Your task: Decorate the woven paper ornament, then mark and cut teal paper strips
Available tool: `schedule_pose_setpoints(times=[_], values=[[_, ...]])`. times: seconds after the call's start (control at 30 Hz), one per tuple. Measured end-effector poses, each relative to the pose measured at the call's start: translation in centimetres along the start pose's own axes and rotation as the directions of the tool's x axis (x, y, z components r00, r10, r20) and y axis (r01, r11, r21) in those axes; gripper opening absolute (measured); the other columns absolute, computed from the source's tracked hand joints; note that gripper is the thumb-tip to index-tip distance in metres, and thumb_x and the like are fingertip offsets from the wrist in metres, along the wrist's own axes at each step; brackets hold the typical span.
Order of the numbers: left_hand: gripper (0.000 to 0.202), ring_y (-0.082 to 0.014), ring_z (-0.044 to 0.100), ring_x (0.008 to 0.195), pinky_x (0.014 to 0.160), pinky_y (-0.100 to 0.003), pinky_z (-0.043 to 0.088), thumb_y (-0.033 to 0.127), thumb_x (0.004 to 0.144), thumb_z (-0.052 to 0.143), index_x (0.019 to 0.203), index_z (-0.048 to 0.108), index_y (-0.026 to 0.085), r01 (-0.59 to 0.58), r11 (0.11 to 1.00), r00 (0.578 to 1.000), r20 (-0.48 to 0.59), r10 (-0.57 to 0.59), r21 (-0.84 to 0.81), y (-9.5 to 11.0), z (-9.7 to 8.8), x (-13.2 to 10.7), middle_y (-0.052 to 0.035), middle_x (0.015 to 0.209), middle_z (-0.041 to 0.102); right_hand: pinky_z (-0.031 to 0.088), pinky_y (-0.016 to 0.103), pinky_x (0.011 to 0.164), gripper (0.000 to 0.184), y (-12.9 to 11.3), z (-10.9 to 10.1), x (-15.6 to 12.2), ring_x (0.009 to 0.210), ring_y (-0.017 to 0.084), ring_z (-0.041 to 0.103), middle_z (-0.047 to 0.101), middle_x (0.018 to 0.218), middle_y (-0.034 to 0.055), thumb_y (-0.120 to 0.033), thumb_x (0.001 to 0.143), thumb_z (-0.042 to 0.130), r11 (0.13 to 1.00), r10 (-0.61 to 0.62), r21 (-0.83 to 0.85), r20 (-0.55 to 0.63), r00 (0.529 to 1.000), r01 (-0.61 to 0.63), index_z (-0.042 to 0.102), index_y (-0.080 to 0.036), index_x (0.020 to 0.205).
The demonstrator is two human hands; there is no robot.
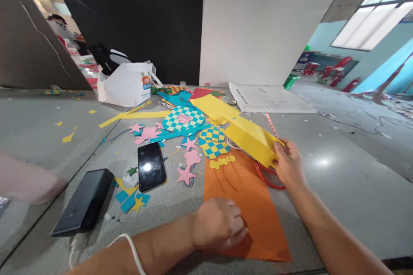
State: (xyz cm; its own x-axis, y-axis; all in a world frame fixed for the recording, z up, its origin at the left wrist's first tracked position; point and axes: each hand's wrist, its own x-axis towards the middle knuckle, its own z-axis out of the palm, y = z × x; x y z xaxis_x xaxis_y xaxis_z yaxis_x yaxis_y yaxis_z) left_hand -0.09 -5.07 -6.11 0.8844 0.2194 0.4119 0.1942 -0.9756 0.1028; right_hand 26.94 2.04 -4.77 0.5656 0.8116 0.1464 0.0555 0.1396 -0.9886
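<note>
Holding yellow paper (251, 137) in right hand (291, 163), left hand (221, 224) over orange sheet (260, 202).

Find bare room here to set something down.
Widest: grey table right of the right hand, nearer than the printed sheet. Smaller: left of the phone, just beyond the black device. Crowded: pink cutouts lie between phone and orange paper.

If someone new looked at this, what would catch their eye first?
Probably the yellow paper, held at one end by the right hand. Next, the orange sheet nearer the viewer, with the left hand over it. Then the blue-and-white checkered cutout, left of centre.
</note>
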Motion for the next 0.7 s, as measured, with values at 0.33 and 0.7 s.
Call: schedule_pose_setpoints(times=[0.33, 0.7], values=[[0.034, -0.0138, 0.057, 0.058, 0.056, -0.031, 0.041, 0.025, 0.102, 0.050, 0.070, 0.060, 0.019, 0.086, 0.993, 0.987, -0.132, -0.097, -0.080, -0.2, -1.5, 0.6, -0.0010, 0.065, 0.063, 0.058, 0.024, 0.051, 0.049, 0.3, -1.1, 2.4, 0.067, 0.015, 0.069, 0.069, 0.088, -0.0025, -0.050, 0.069, 0.087, 0.979, 0.052, 0.203, -0.119, 0.991, -0.027, 0.059, -0.022, 0.098], [0.029, -0.0261, 0.070, 0.113, 0.095, -0.032, 0.051, 0.031, 0.097, 0.053, 0.115, 0.073, 0.020, 0.919, 0.358, 0.380, -0.140, -0.914, 0.163, -15.2, -11.6, -1.2, -0.0077, 0.122, 0.076, 0.058, 0.025, 0.047, 0.049, 1.6, -1.1, 3.6, 0.063, 0.014, 0.068, 0.068, 0.092, -0.0013, -0.038, 0.062, 0.082, 0.967, 0.146, 0.230, -0.147, 0.978, -0.110, 0.055, -0.021, 0.100]])
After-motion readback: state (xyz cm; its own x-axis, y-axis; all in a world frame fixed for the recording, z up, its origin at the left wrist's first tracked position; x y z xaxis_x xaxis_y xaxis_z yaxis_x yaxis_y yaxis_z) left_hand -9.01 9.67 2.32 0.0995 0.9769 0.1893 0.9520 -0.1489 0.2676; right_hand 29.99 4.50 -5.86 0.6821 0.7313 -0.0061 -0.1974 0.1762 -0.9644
